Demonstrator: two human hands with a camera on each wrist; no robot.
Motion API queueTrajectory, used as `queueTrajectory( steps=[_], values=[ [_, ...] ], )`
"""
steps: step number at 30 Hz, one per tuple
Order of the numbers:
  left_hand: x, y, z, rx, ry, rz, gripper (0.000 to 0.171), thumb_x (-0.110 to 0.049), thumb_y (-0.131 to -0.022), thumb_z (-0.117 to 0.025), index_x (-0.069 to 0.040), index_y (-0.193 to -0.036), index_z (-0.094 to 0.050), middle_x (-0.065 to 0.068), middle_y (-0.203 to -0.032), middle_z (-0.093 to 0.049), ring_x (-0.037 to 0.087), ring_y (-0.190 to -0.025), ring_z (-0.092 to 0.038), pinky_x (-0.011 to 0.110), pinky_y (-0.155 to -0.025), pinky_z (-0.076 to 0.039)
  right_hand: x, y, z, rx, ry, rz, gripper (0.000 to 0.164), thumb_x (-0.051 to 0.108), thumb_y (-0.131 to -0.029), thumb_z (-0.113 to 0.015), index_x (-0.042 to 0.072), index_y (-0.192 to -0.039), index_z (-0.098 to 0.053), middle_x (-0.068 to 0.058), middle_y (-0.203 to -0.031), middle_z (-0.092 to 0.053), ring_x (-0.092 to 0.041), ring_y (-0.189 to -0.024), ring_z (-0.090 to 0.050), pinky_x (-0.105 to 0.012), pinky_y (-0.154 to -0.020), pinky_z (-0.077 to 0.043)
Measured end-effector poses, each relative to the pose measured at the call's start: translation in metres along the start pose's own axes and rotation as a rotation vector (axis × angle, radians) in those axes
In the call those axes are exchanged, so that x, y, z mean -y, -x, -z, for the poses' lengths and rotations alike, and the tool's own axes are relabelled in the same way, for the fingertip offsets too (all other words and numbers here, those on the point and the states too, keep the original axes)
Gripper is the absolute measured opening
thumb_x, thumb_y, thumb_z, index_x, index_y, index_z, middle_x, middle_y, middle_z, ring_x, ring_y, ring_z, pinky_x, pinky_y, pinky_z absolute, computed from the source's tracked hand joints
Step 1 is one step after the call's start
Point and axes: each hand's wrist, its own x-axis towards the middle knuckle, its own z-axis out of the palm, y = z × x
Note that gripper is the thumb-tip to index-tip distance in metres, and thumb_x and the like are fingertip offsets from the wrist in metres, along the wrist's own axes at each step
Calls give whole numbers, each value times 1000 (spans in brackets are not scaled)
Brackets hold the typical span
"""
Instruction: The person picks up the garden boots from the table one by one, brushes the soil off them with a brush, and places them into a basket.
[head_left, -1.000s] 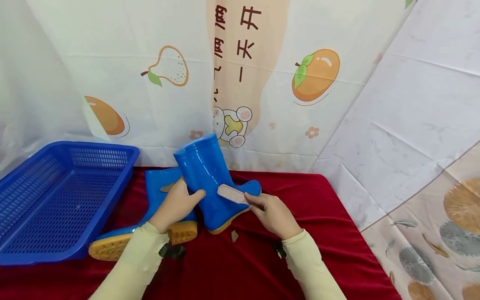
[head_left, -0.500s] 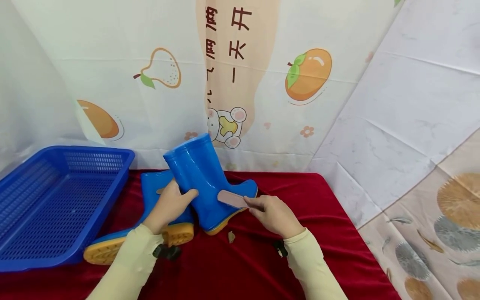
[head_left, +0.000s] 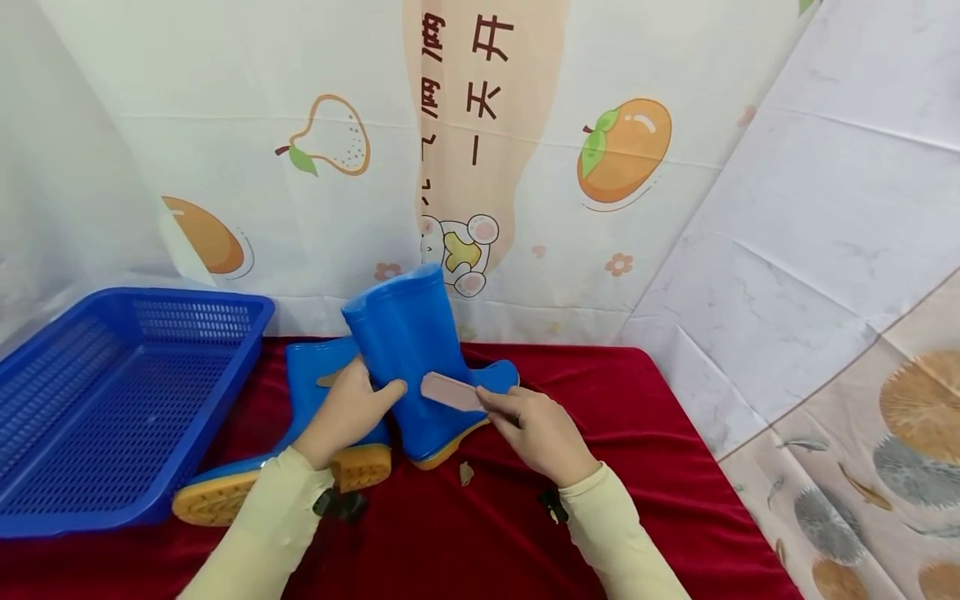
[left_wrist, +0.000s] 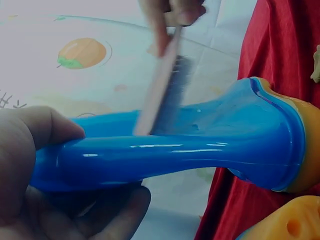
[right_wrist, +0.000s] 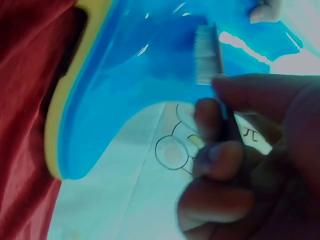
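A blue rubber boot (head_left: 405, 333) with a yellow sole stands tilted on the red cloth. My left hand (head_left: 352, 408) grips its shaft from the left, thumb on the near side in the head view. The handle of a pale pink brush (head_left: 450, 392) is pinched in my right hand (head_left: 540, 433). In the right wrist view its white bristles (right_wrist: 206, 55) face the boot's side. The brush (left_wrist: 160, 95) looks blurred in the left wrist view, its lower end right at the shaft. Behind my left forearm lies a second blue boot (head_left: 306, 375), its yellow sole turned toward me.
A blue plastic basket (head_left: 258, 342) with mesh walls stands at the left. One small brown scrap (head_left: 466, 473) lies on the red cloth (head_left: 600, 517) in front of the held boot; a brown patch (head_left: 327, 380) shows on the second boot. A printed curtain (head_left: 540, 275) hangs behind.
The brush has turned from showing its textured face to its smooth back, and has shifted slightly left across the boot with my right hand. My left hand keeps its grip on the shaft.
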Motion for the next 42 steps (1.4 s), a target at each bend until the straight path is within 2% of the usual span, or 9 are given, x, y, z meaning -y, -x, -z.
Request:
queueTrajectory(
  steps=[6,9,15,22,27,32,34,37,42],
  values=[
    [0,-1,7,-28,13,112,74,-25,-103,-56,-1,-161,-16,26,-159,-38,51,-140,-45,71,-109,-38,-6,1,3,37,-17,-55,39,11,-94,-76,17,-133,-72,4,-107,-76,-8,-81,-64,-22,-69,-53],
    [1,-2,8,-20,36,129,76,-26,-103,-57,-2,-162,-15,25,-161,-37,51,-141,-43,71,-109,-37,-5,-1,4,0,-70,-63,35,13,-97,-73,16,-132,-73,9,-95,-72,-6,-71,-57,-23,-63,-50],
    [1,-1,1,26,80,49,78,-27,-103,-62,-2,-162,-17,25,-160,-39,50,-141,-44,68,-110,-39,-3,-5,3,-137,-177,-146,19,9,-95,-67,15,-112,-75,10,-63,-45,-3,-51,-36,-23,-48,-36],
    [1,-2,-9,135,29,-87,80,-31,-101,-68,-3,-162,-23,25,-157,-44,50,-137,-50,66,-105,-46,-8,-5,1,-308,-263,-223,16,2,-93,-63,16,-96,-70,6,-59,-48,-5,-45,-33,-24,-44,-31],
    [1,-1,-10,193,7,-73,81,-33,-98,-72,-4,-160,-29,22,-154,-48,48,-135,-53,64,-102,-50,-11,-5,0,-416,-316,-231,16,1,-91,-63,16,-88,-68,4,-57,-43,-7,-46,-33,-25,-44,-29],
    [4,-1,-13,243,-49,-45,83,-34,-93,-79,-5,-158,-37,19,-149,-55,47,-132,-56,64,-100,-51,-12,-5,-1,-431,-325,-226,17,4,-95,-63,17,-84,-65,3,-56,-40,-9,-48,-33,-26,-44,-29],
    [4,-2,-16,228,-40,-50,79,-32,-94,-77,-2,-156,-38,20,-147,-57,46,-130,-58,63,-100,-52,-13,-5,-1,-429,-324,-232,17,4,-95,-62,17,-85,-65,3,-56,-40,-9,-47,-33,-26,-43,-29],
    [7,-3,-18,140,-11,-28,70,-29,-98,-72,2,-153,-41,22,-144,-59,44,-126,-62,60,-99,-53,-13,-5,-1,-424,-323,-244,16,2,-94,-61,16,-87,-67,3,-56,-42,-8,-46,-32,-25,-43,-28],
    [10,-3,-17,9,97,69,63,-25,-103,-64,6,-151,-39,26,-144,-57,43,-121,-65,54,-94,-58,-12,-6,-2,-408,-320,-256,14,2,-92,-60,13,-89,-68,3,-56,-44,-7,-46,-33,-25,-43,-28]
  ],
)
